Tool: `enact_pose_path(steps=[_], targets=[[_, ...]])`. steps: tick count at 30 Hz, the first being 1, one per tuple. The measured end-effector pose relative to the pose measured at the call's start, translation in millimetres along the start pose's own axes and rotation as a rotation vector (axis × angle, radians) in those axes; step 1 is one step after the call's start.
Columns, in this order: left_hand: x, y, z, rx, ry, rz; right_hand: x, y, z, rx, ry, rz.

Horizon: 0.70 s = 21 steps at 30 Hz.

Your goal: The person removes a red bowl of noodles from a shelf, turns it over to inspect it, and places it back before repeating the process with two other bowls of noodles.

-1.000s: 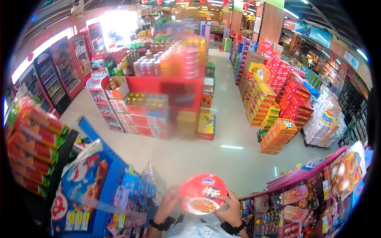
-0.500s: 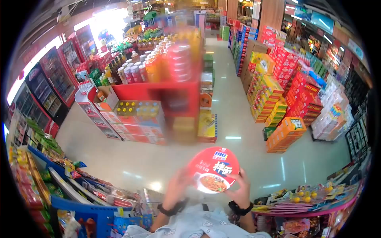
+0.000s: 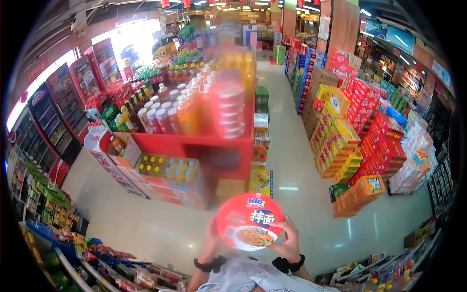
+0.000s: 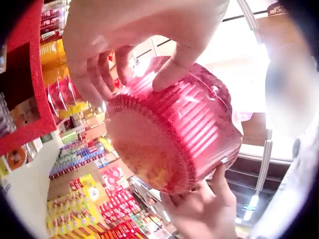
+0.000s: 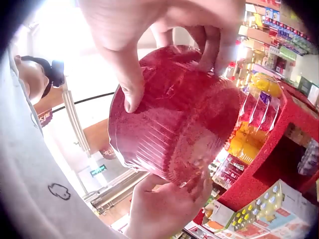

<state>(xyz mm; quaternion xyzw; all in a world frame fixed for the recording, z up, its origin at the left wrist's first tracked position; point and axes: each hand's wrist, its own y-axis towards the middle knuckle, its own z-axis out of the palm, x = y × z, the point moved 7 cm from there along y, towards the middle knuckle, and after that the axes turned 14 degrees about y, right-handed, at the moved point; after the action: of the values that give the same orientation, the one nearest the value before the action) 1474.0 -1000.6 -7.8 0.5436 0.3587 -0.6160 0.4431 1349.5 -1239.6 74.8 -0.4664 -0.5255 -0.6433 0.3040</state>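
Observation:
A red instant noodle bowl (image 3: 238,211) with a noodle picture on its lid is held up in front of the body, lid facing the head camera. From one side my left hand (image 3: 211,243) grips it, partly hidden behind the bowl. On the other side my right hand (image 3: 288,239) holds the rim, its thumb lying over the lid's edge. In the left wrist view the ridged, wrapped side of the noodle bowl (image 4: 199,117) shows between the left fingers above and the right hand (image 4: 207,206) below. The right wrist view shows the left hand (image 5: 167,206) against the wrapped bowl.
Beyond the bowl stands a red display counter (image 3: 204,141) with bottles on top and cartons of yellow- and blue-capped bottles (image 3: 165,168) in front. Stacked boxes (image 3: 360,192) line the aisle on the right. Low snack shelves (image 3: 121,272) run along the near left.
The head view has shifted, bringing the counter closer and moving the near shelves down. The noodle bowl was tilted and now faces the head camera more squarely. Both hands keep their hold.

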Motion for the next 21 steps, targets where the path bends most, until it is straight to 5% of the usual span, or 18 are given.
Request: enact_pose_path(steps=[3, 9, 21], targets=[[-53, 71, 0, 0.120, 0.028, 0.085, 0, 66, 9, 0.010, -0.044, -0.057], [-67, 159, -17, 0.147, 0.090, 0.148, -29, 165, 15, 0.101, -0.078, -0.029], [-103, 271, -55, -0.176, 0.094, 0.169, -79, 333, 41, 0.263, -0.071, -0.172]])
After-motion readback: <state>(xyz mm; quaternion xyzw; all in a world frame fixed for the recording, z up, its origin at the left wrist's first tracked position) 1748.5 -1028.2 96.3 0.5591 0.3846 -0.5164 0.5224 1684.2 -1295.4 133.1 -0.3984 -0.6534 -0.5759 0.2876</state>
